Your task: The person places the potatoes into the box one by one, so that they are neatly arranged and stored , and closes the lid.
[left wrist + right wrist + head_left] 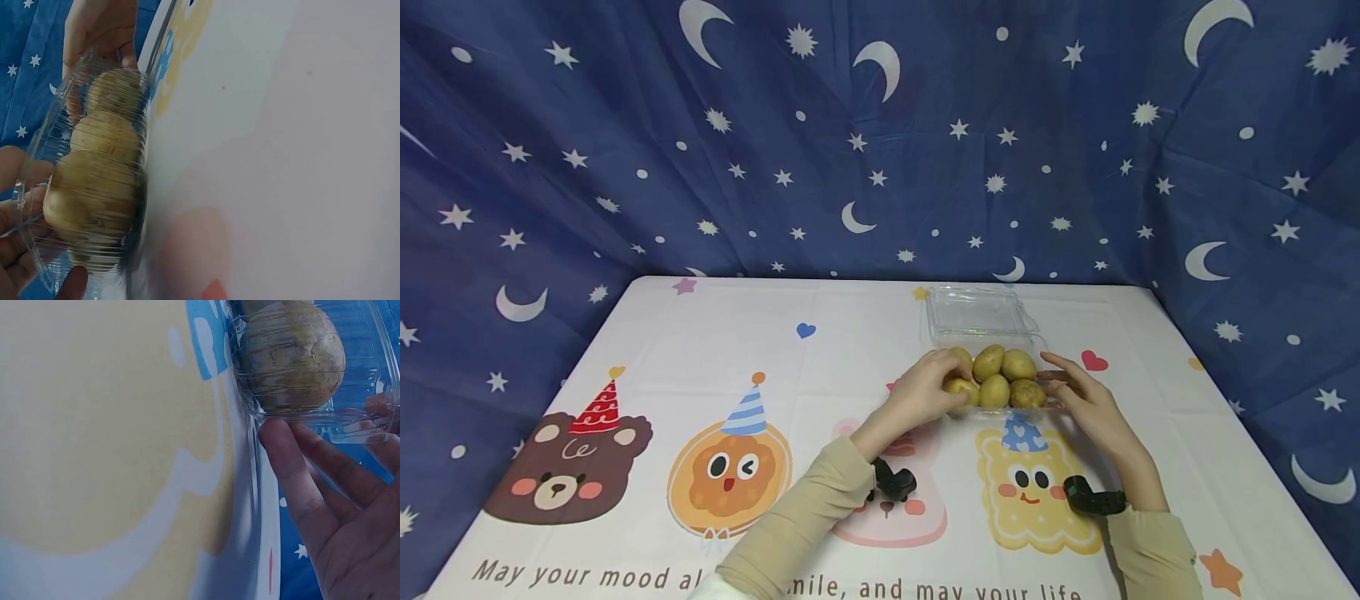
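Several yellowish potatoes point(995, 390) sit in two rows in a clear plastic clamshell box point(1011, 410) on the table. From the left, my left hand point(928, 387) reaches over the rim, its curled fingers and thumb around the potato point(962, 388) at the front left corner. In the left wrist view, fingers point(39, 169) pass over the rim against a large potato point(94, 194); the thumb is low beside the wall. At the right side, my right hand point(1086, 407) rests its extended fingers on the box. In the right wrist view, its thumb point(281, 447) touches the box's end wall.
The box's clear lid point(977, 312) lies folded back behind the potatoes. A white tablecloth point(737, 325) printed with cartoon figures covers the table. Behind it hangs a dark blue curtain point(820, 208) with moons and stars. Each wrist wears a black camera point(895, 481).
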Demonstrator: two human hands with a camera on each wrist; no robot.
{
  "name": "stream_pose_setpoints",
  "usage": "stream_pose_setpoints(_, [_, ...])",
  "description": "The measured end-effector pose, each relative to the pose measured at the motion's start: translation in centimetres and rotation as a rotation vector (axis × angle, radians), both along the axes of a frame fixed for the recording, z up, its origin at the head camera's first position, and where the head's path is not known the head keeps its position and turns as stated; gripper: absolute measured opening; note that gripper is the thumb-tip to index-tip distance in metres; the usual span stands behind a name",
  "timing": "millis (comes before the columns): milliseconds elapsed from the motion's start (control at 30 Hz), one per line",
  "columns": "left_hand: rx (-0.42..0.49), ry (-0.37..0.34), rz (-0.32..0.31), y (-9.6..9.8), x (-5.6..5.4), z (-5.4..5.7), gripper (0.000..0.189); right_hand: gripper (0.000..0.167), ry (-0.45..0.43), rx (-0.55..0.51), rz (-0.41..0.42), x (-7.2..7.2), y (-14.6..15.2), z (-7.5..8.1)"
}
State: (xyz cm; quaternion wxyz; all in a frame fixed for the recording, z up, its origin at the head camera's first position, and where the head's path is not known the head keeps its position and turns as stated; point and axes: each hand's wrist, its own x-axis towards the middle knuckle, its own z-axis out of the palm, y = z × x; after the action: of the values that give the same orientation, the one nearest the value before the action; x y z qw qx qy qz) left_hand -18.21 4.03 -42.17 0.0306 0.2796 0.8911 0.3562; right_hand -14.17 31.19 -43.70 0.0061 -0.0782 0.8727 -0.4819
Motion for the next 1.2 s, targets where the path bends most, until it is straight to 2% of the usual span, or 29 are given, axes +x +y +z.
stream_pose_setpoints(367, [0.043, -0.007, -0.013, -0.2, 0.0, -0.4, 0.020, 0.047, 0.000, 0.004, -0.008, 0.1, -0.1, 0.2])
stream_pose_setpoints(567, [0.115, -0.036, -0.019, -0.6, 0.4, -0.8, 0.028, 0.047, -0.002, 0.011, -0.008, 0.0, 0.0, 0.1])
stream_pose_setpoints(867, [0.210, -0.030, -0.077, -1.6, 1.0, -1.1, 0.032, 0.048, -0.020, -0.003, -0.006, 0.2, -0.2, 0.3])
stream_pose_setpoints(1000, [0.220, -0.030, -0.099, -2.1, 1.4, -0.9, 0.033, 0.048, -0.020, 0.016, -0.011, 0.2, -0.2, 0.3])
stream_pose_setpoints(1200, [0.231, -0.039, -0.094, -2.9, 1.9, -0.2, 0.033, 0.049, -0.010, 0.044, -0.015, 0.1, -0.2, 0.4])
